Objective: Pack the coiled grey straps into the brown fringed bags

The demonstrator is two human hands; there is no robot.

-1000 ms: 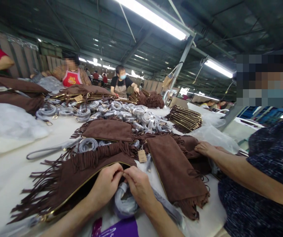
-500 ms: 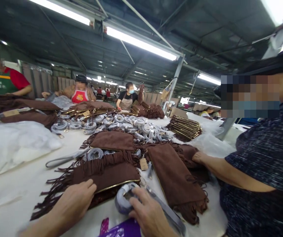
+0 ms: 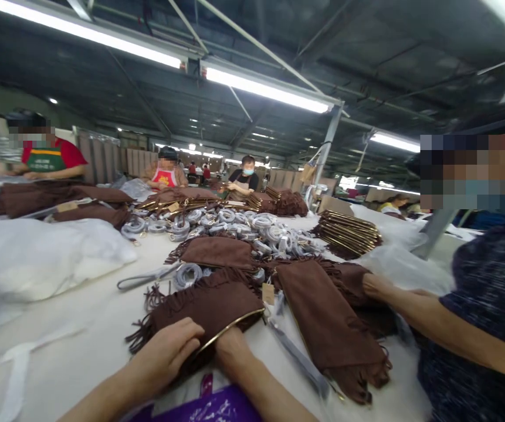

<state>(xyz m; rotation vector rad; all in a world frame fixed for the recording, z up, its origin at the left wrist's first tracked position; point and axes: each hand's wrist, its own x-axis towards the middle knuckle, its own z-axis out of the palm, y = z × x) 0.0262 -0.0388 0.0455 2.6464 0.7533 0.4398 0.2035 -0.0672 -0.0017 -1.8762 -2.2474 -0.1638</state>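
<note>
A brown fringed pouch (image 3: pixel 210 305) with a gold zipper lies in front of me, its zipped mouth facing me. My left hand (image 3: pixel 177 346) grips the pouch near the left part of the zipper, fingers closed over the edge. Through the open mouth, my right hand (image 3: pixel 232 349) reaches inside; its fingers are hidden, and I cannot see whether they hold anything. Just right of it lies a grey strap (image 3: pixel 302 357). A shiny purple thing (image 3: pixel 212 407) sits below my wrists at the bottom edge.
Another brown pouch (image 3: pixel 329 322) lies to the right, near a co-worker's arm (image 3: pixel 410 302). Beyond are many coiled grey straps (image 3: pixel 265 221) and stacked zipped pouches (image 3: pixel 346 231). A white plastic bag (image 3: pixel 50 252) lies left. Several people work across the table (image 3: pixel 80 328).
My right hand has gone from the wrapped strap coil into the pouch, and the coil is out of sight. The pouch mouth has bulged open. The view has shifted left.
</note>
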